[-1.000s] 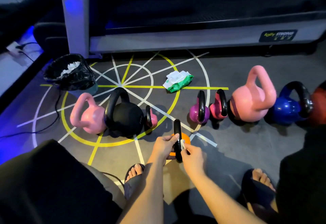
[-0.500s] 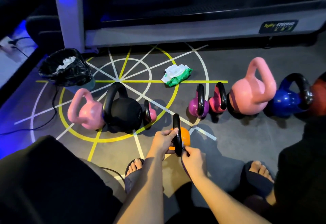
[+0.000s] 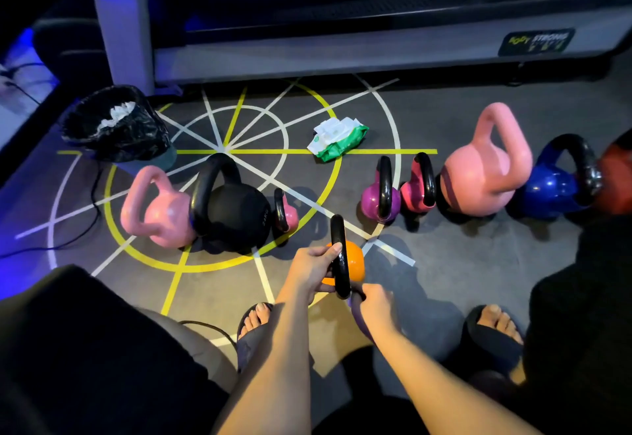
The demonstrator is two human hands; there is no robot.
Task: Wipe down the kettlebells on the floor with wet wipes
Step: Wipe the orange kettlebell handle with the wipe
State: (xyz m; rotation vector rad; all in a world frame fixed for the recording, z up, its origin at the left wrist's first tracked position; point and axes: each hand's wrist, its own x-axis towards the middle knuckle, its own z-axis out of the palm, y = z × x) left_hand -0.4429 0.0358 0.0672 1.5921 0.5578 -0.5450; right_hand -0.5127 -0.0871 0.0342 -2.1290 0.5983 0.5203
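Note:
A small orange kettlebell [image 3: 355,259] with a black handle stands on the floor right in front of me. My left hand [image 3: 309,272] grips the handle from the left side. At the handle's near end, my right hand [image 3: 375,304] has its fingers curled round a wet wipe [image 3: 357,318], which shows only as a dim strip under the hand. On the left stand a pink kettlebell [image 3: 157,210], a black one [image 3: 236,214] and a tiny pink one [image 3: 290,216]. Purple [image 3: 374,200], magenta [image 3: 412,195], large pink [image 3: 478,174], blue [image 3: 547,188] and red [image 3: 615,178] ones line the right.
A green pack of wet wipes [image 3: 338,142] lies behind the row. A black-lined bin [image 3: 116,130] with used wipes stands at the back left. A treadmill base [image 3: 342,54] closes off the back. A cable [image 3: 68,244] runs along the left. My sandalled feet [image 3: 256,325] flank the orange kettlebell.
My right hand has slid with the wipe along the black handle toward me, from its middle to its near end. My left hand keeps its grip.

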